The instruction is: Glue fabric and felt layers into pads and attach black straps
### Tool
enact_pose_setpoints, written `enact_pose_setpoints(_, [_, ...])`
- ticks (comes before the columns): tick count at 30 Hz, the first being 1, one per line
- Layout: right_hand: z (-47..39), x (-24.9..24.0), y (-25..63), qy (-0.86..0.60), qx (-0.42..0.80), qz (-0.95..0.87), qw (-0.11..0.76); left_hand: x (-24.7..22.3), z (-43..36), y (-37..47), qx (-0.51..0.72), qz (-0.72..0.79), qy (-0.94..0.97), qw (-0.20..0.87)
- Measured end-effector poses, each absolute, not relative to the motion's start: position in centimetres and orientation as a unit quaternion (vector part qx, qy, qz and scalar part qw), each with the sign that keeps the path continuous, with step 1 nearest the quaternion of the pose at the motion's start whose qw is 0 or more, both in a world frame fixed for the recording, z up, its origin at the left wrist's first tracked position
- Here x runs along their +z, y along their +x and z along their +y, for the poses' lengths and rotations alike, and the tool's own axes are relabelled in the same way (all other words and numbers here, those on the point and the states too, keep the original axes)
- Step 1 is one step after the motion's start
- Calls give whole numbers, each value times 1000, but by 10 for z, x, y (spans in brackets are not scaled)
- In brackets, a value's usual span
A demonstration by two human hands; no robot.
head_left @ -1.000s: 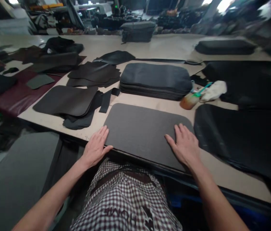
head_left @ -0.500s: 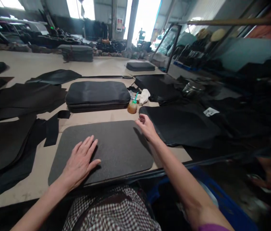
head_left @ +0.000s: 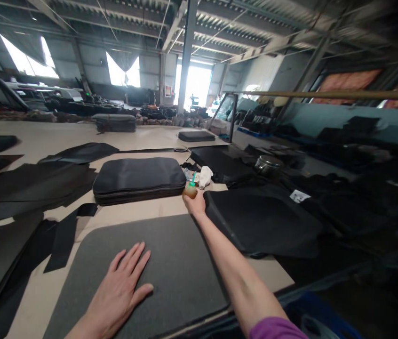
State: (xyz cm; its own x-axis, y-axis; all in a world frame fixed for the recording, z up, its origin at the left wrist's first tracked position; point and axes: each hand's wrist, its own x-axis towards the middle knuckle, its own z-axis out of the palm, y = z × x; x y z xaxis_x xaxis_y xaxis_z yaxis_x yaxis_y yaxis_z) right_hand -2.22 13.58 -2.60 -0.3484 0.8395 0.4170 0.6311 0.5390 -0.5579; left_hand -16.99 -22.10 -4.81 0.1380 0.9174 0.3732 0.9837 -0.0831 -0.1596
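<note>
Two hands share the work over the tabletop [head_left: 142, 210]. The left hand [head_left: 123, 289] lies flat on the panel [head_left: 174, 259], thumb spread away from the fingers, gripping nothing. The right hand [head_left: 196, 203] reaches inward and is clasped around the bottle [head_left: 190, 192], thumb on its near side; the fingers beyond are hidden. The panel lies along the near edge of the tabletop. The bottle is farther in from that edge, beside the right end of the stack [head_left: 140, 174], with the sheet [head_left: 255, 216] to its right and the cloth [head_left: 205, 177] just beyond it. Whether its base is off the tabletop cannot be told.

For a good grip, the person should hold the bottle low and keep the spout [head_left: 192, 181] pointing up, since it appears to hold something brown that a tilt could let drip. A light squeeze seems wisest, as a soft wall might squirt. Raising it straight up would best clear the stack and the cloth. The left palm should press evenly, so the panel does not slip over the near edge.
</note>
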Motion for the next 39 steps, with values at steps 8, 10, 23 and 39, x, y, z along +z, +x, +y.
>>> enact_pose_setpoints(8, [90,23,5,-310,522,-655,451,-54,-222,-168,-84,-659,-723,191])
enact_pose_setpoints(10, [69,39,13,-237,629,-621,403,-54,-222,-167,-84,-664,-722,178])
enact_pose_setpoints(23, [-67,48,-16,-233,717,-599,270,-21,-237,-132,-132,-716,-683,67])
enact_pose_setpoints(39, [-121,34,-75,-24,504,-855,119,-25,-239,-123,-110,-780,-612,-74])
